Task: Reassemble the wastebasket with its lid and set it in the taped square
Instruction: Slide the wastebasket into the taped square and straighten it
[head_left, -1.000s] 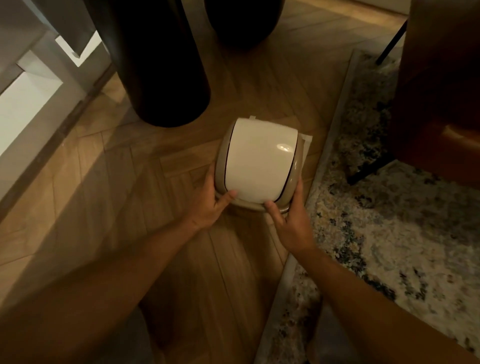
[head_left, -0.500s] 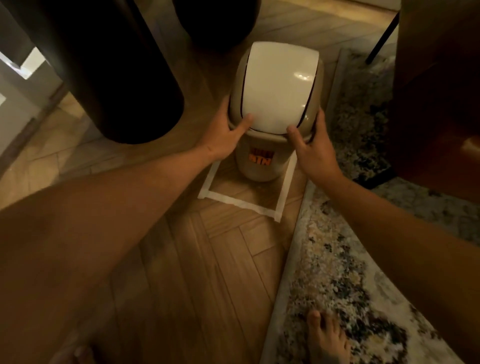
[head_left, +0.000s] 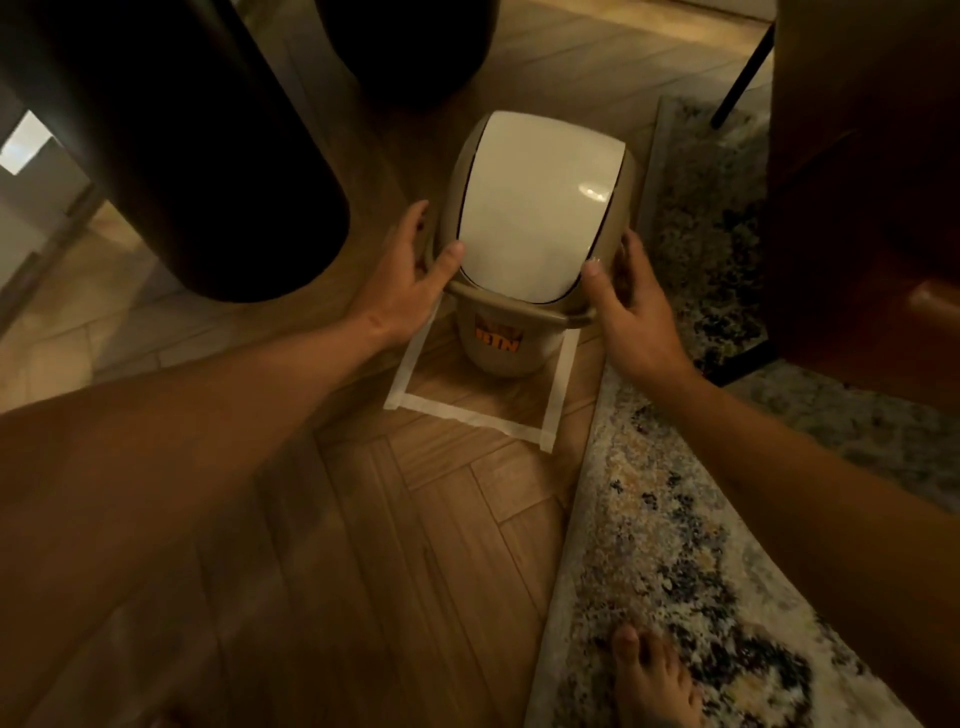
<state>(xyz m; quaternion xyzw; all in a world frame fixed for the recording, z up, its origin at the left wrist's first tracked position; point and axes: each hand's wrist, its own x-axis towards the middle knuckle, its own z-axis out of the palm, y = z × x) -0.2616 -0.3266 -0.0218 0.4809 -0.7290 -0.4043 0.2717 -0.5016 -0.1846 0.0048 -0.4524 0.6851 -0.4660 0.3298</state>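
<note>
A beige wastebasket (head_left: 501, 348) with an orange label stands upright on the wood floor inside a square of white tape (head_left: 457, 410). Its domed lid (head_left: 535, 208), beige frame with a cream swing flap, sits on top of it. My left hand (head_left: 410, 275) grips the lid's left rim, thumb on the flap's lower corner. On the opposite side, my right hand (head_left: 628, 306) holds the lid's right rim. The far side of the tape square is hidden behind the basket.
A large dark cylinder (head_left: 208, 156) stands close on the left, another dark round object (head_left: 405, 47) behind. A patterned rug (head_left: 675, 519) borders the tape on the right, with a brown chair (head_left: 862, 182) on it. My bare foot (head_left: 649, 680) rests on the rug.
The view pulled back from straight above, so the basket's body and the tape square now show. Both hands stay on the lid's rim; the basket sits in the square.
</note>
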